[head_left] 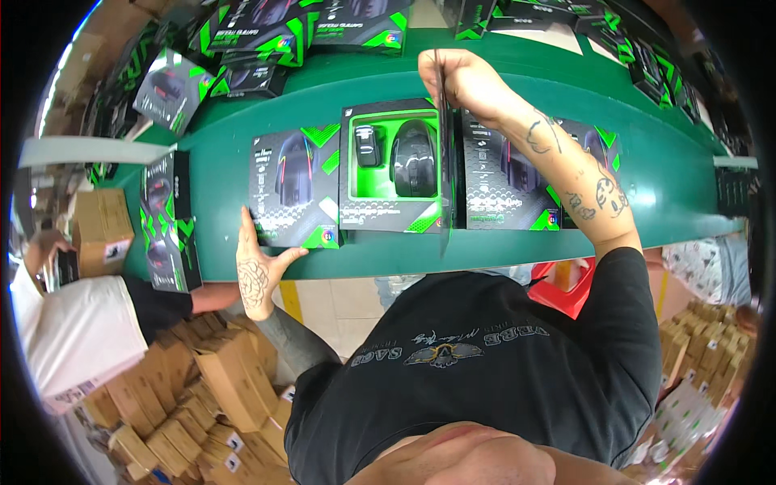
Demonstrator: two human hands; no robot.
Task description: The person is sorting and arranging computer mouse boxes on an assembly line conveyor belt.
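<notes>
In the middle of the green table lies an opened mouse box point(352, 212). Its green tray shows a black mouse point(413, 159) and a smaller black part point(367, 145) I cannot make out. The box's front flap point(444, 166) stands up, seen edge-on. My right hand point(462, 77) is closed on the far end of that flap, thumb and fingers pinching it. A shut mouse box point(293, 190) lies just left of the opened one. My left hand point(256, 271) rests at its lower left corner, fingers stretched out and thumb spread along its near edge.
More mouse boxes point(505, 182) lie under my right forearm. Others stand stacked at the left point(168, 220) and along the back point(267, 32). A red plastic stool point(562, 291) sits below the table edge. Brown cartons point(234, 376) cover the floor; a co-worker's arm point(214, 299) reaches in at left.
</notes>
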